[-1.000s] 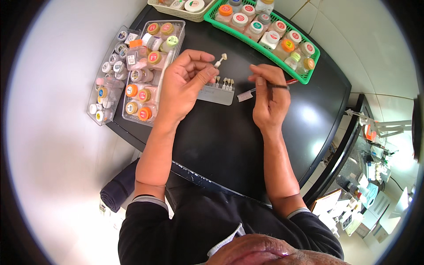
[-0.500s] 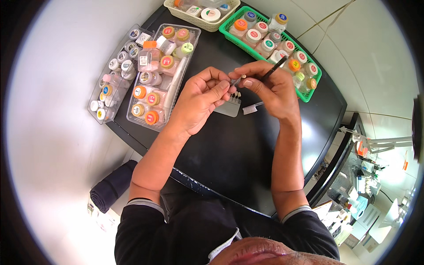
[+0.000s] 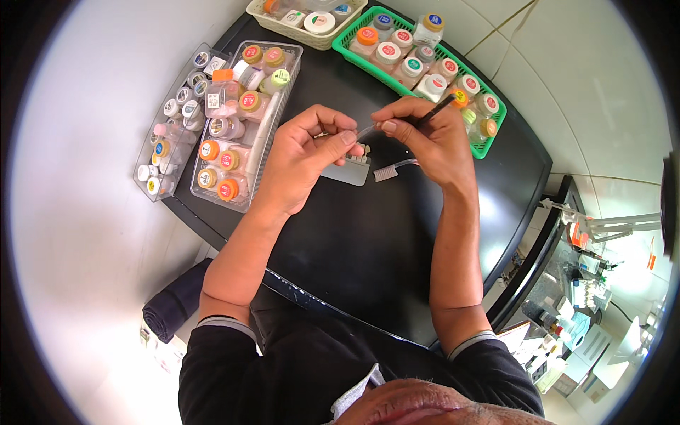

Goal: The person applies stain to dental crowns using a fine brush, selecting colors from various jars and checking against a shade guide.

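Note:
In my right hand (image 3: 425, 134), a slender black-handled tool (image 3: 445, 103) is pinched between thumb and fingers, its handle slanting up to the right. A thin, pale, translucent piece (image 3: 365, 132) spans the gap between the two hands; I cannot tell if it belongs to the tool. Opposite, my left hand (image 3: 308, 149) has thumb and forefinger drawn together, and what they hold is too small to make out. Below the fingertips lies a flat grey plate (image 3: 348, 173) with several small tooth-coloured tabs, partly hidden by my left hand. Beside it rests a toothbrush (image 3: 387, 172) with white bristles.
Two clear trays (image 3: 273, 149) (image 3: 150, 134) of capped jars and bottles stand on the left of the black table (image 3: 347, 241). At the back are a cream basket (image 3: 283, 30) and a green basket (image 3: 386, 79) of jars. A cluttered counter (image 3: 549, 283) lies far right.
My hands have drawn slightly apart, the left moving leftward. The small pale piece at the right fingertips no longer shows. The whole view has shifted a little.

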The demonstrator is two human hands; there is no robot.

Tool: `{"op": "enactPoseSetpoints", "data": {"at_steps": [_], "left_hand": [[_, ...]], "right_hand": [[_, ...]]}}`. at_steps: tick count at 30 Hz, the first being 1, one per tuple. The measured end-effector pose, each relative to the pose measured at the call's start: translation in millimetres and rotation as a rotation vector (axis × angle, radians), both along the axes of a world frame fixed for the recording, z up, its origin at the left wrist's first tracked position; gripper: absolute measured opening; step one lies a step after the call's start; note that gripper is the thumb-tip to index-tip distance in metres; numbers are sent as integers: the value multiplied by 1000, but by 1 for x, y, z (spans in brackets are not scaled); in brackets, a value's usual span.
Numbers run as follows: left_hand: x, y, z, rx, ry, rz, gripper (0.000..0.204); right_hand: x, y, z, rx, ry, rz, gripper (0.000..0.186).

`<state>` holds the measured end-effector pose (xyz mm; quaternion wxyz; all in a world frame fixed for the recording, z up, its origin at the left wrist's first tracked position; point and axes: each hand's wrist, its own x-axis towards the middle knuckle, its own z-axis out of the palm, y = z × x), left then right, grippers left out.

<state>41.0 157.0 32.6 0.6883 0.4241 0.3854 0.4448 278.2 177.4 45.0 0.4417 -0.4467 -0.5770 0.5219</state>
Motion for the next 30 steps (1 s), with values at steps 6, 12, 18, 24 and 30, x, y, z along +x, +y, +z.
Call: {"op": "enactPoseSetpoints", "data": {"at_steps": [6,12,18,24,30], "left_hand": [[0,2,-4,-26,25,-9,15],[2,2,-2,-36,62,8,15],[5,-3,11,128,430,120,30],[0,-16,8,730,1321,44,93],[5,-18,1,693,1275,-10,103]], "right_hand": [[3,-1,3,47,-66,15,15],[3,-1,3,-24,-90,41,17],[-4,-1,1,35,-84,-11,16],[-9,-1,1,78,-413,-4,11],[-14,0,-5,117,-485,18,13]]}}
